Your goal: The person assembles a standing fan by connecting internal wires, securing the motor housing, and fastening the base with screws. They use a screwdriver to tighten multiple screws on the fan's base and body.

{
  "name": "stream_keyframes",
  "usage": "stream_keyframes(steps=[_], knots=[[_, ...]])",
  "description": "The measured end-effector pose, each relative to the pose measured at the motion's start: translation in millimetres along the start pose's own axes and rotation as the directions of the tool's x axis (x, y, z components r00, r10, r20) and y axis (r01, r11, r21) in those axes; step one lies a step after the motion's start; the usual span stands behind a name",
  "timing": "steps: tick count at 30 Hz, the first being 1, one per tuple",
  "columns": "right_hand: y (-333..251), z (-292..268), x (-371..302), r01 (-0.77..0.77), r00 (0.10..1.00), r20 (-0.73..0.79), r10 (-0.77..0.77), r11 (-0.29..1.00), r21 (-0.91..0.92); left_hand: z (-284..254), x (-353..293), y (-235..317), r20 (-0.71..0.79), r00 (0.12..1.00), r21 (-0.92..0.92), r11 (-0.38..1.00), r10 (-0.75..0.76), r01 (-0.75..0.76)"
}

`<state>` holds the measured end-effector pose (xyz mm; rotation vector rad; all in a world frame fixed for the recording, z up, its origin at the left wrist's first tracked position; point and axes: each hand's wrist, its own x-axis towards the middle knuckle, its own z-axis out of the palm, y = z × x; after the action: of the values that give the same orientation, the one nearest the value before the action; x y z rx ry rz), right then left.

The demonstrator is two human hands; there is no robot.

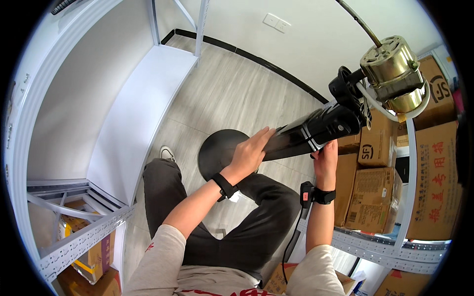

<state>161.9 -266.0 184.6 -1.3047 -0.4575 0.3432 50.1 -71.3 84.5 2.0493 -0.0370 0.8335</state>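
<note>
In front of me stands a pedestal fan without blades or grille, its round black base (210, 155) on the floor. Its glossy black column (291, 140) rises toward me and carries a black control housing (340, 126). At the top a bare metal motor (392, 66) with a thin shaft is exposed, a white cable looped beside it. My left hand (249, 154) lies around the column, fingers along its upper side, thumb hidden. My right hand (326, 157) is closed at the housing's lower edge, by a small dark piece; the fingertips are partly hidden.
A metal shelf (148, 84) with a white board runs along the left. Cardboard boxes (373, 197) fill a rack at right, close to my right forearm. A black strap (225, 187) circles my left wrist; a cabled black device (307, 196) sits at the right one. A wall with sockets (277, 22) lies ahead.
</note>
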Motion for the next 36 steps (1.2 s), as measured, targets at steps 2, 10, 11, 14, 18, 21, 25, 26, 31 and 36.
stream_keyframes(steps=[2, 10, 11, 14, 18, 21, 25, 26, 31, 36], knots=[[2, -3, 4, -0.002, 1.0, 0.019, 0.002, 1.0, -0.006, -2, 0, 0, 0.011, 1.0, -0.005, 1.0, 0.008, -0.007], [-5, 4, 7, 0.002, 0.999, 0.042, 0.0, 0.999, -0.037, -8, 4, -3, 0.056, 0.998, 0.0, 0.999, 0.041, -0.041], [-7, 5, 8, 0.005, 0.998, 0.059, -0.003, 0.999, -0.037, -9, 4, -4, 0.058, 0.997, 0.0, 0.999, 0.049, -0.049], [-11, 7, 8, -0.005, 0.996, 0.085, 0.008, 0.999, -0.043, -13, 6, -4, 0.094, 0.993, -0.032, 0.997, 0.072, -0.069], [-11, 4, 7, -0.015, 0.997, 0.073, 0.019, 0.999, -0.048, -25, 12, 0, 0.19, 0.977, -0.096, 0.992, 0.095, -0.077], [-10, 0, 9, -0.023, 0.993, 0.112, 0.026, 0.999, -0.031, -31, 14, -1, 0.275, 0.956, -0.128, 0.99, 0.098, -0.065], [-1, -2, 17, -0.165, 0.983, 0.106, 0.151, 0.976, 0.143, -32, 9, -2, 0.36, 0.93, -0.118, 0.992, 0.077, -0.036], [3, 1, 20, -0.204, 0.977, 0.098, 0.191, 0.967, 0.154, -32, 8, -2, 0.369, 0.927, -0.12, 0.992, 0.076, -0.033], [72, -14, 30, -0.307, 0.951, 0.02, 0.307, 0.952, -0.01, -30, 10, 1, 0.323, 0.942, -0.169, 0.985, 0.089, -0.036], [107, -24, 28, -0.514, 0.856, 0.132, 0.5, 0.851, 0.108, -26, 12, -4, 0.267, 0.96, -0.274, 0.962, 0.087, -0.011]])
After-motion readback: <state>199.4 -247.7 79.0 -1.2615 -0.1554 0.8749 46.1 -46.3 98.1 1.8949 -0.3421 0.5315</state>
